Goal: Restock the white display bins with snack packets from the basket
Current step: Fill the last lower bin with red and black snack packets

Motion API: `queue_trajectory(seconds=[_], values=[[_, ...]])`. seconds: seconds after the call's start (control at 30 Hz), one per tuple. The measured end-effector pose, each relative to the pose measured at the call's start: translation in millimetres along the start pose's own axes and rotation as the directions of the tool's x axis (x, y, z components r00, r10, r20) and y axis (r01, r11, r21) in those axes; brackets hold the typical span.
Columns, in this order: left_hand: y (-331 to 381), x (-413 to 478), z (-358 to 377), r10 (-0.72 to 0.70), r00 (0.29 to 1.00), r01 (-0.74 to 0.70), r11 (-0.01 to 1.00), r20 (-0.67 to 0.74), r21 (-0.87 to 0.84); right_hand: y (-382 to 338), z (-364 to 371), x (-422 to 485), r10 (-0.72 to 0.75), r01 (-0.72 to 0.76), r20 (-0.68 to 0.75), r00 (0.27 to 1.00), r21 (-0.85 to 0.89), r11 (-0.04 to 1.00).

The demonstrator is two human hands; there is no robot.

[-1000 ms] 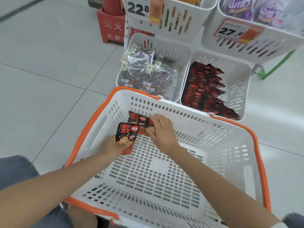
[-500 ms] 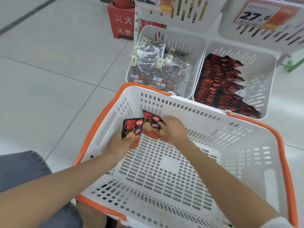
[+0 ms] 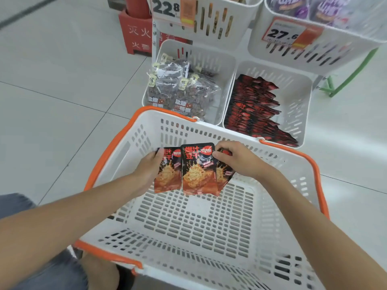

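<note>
A pale tiled floor (image 3: pixel 62 80) carries the white basket (image 3: pixel 209 135), which stands just before the low display bins (image 3: pixel 297 97). Over the basket's far wall, three snack packets (image 3: pixel 196 172) are fanned out. The left hand (image 3: pixel 146 170) grips one and the right hand (image 3: pixel 236 162) pinches the others. A red box (image 3: pixel 136 34) stands beyond.

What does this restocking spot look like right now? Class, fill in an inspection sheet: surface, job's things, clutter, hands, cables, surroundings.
Surface: pale tiled floor under basket and bins.
Job's things: three red-and-black snack packets fanned above the white basket; lower right bin holds a row of like packets; lower left bin holds clear bags.
Clutter: nothing seen.
Grippers: left hand grips the fan's left packet; right hand pinches its right side.
Cables: nothing seen.
Surroundings: red box with Chinese characters; price tags 22.8 and 27.6 on upper bins; green frame at right.
</note>
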State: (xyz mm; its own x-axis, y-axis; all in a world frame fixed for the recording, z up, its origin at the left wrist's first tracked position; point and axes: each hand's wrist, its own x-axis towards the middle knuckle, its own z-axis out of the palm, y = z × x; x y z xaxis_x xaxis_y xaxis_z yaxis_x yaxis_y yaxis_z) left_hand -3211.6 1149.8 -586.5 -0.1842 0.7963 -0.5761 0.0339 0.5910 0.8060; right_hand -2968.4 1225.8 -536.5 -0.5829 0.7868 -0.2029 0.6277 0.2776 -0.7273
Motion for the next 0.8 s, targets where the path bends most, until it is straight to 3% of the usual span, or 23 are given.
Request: queue_trajectory(seconds=[0.03,0.1,0.23,0.4,0.53,0.67,0.73,0.8], values=[[5,-4,10,-0.005,0.991,0.008,1.000,0.132,-0.018,-2,2,0,0.009,-0.008,-0.014,1.000,0.006,1.000],[12,-10,30,0.014,0.967,-0.007,1.000,0.255,-0.031,-3,8,0,0.040,-0.040,-0.035,0.999,0.003,0.999],[27,-12,49,0.091,0.975,-0.103,0.994,0.203,0.045,-1,2,-7,0.088,-0.089,-0.040,0.995,-0.014,0.996],[47,-9,33,0.101,0.988,-0.110,0.992,0.116,0.068,-1,-36,-35,0.070,-0.076,-0.215,0.974,-0.022,0.997],[63,-18,50,0.092,0.969,-0.121,0.986,0.231,0.113,-17,-39,-47,0.018,-0.023,-0.187,0.982,-0.025,0.999],[70,-30,78,0.026,0.912,-0.021,1.000,0.410,-0.018,-25,-14,-46,-0.031,0.011,-0.350,0.936,-0.059,0.998],[69,-39,91,0.085,0.902,-0.106,0.994,0.424,0.025,-24,-10,-45,-0.064,0.048,-0.393,0.917,-0.050,0.998],[70,-35,92,0.155,0.930,-0.162,0.987,0.334,-0.008,-24,-17,-43,-0.075,0.070,-0.465,0.882,-0.028,0.997]])
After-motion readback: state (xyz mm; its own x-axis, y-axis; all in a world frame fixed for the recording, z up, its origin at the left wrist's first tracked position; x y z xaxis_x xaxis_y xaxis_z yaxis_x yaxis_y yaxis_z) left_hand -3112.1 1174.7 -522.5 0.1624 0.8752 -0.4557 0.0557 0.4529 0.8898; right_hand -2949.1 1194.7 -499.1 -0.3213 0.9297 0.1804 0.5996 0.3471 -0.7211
